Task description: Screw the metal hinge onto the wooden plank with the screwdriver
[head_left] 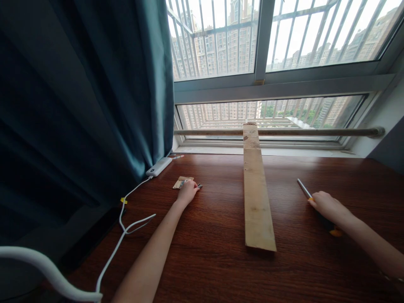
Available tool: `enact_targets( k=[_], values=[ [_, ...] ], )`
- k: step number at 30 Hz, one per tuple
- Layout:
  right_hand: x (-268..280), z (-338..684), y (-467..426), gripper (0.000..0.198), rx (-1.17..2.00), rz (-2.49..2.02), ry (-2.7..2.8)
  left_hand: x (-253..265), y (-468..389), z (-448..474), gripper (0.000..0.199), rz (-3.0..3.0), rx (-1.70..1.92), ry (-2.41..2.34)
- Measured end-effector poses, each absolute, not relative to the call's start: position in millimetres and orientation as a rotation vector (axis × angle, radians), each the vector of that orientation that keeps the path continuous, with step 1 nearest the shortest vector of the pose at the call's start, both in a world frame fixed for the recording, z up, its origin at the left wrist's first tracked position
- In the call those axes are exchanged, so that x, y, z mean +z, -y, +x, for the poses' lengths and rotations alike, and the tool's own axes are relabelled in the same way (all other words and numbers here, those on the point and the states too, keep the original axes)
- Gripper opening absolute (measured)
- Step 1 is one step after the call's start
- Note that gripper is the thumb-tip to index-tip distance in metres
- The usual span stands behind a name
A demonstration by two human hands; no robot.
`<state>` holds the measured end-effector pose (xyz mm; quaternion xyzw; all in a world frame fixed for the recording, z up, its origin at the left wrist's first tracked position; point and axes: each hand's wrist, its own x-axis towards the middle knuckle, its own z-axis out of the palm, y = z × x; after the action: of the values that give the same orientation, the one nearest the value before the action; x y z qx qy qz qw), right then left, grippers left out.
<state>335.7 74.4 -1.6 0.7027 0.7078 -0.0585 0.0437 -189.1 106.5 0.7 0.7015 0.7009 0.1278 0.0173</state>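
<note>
Near the left side of the brown tabletop, my left hand (188, 192) has its fingers closed around a small metal piece (199, 185); its exact kind is too small to make out. Just behind that hand lies a small light-coloured flat piece (177, 184), partly covered by my fingers. Over on the right, my right hand (326, 206) is wrapped round a screwdriver (303, 188). Its silver shaft points up and left, and its dark and orange handle shows below the palm. Between the hands, a long wooden board (257, 193) lies lengthwise, apart from both.
The board's far end reaches the window sill and a horizontal rail (299, 132). A white power strip (158, 167) sits at the back left by a blue curtain (151, 84). White cable (121, 235) loops along the left edge of the wooden tabletop (214, 235).
</note>
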Motion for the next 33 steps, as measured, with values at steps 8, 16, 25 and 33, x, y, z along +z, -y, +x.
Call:
enact_targets(
  k=[8,16,25,33],
  values=[
    [-5.2,339.3,-75.9,0.029,-0.197,2.186,-2.186,0.7,-105.3,-184.5,0.015,2.181,0.404,-2.164],
    [-8.4,340.1,-73.4,0.031,-0.201,2.189,-2.194,-8.5,-105.6,-197.9,0.022,2.104,0.626,-2.484],
    [-12.5,343.9,-76.1,0.031,-0.192,2.199,-2.193,-7.0,-103.3,-195.4,0.018,2.204,0.586,-2.455],
    [-15.6,345.3,-75.4,0.031,-0.199,2.229,-2.211,-5.0,-102.4,-189.3,0.018,2.236,0.374,-2.486]
  ],
)
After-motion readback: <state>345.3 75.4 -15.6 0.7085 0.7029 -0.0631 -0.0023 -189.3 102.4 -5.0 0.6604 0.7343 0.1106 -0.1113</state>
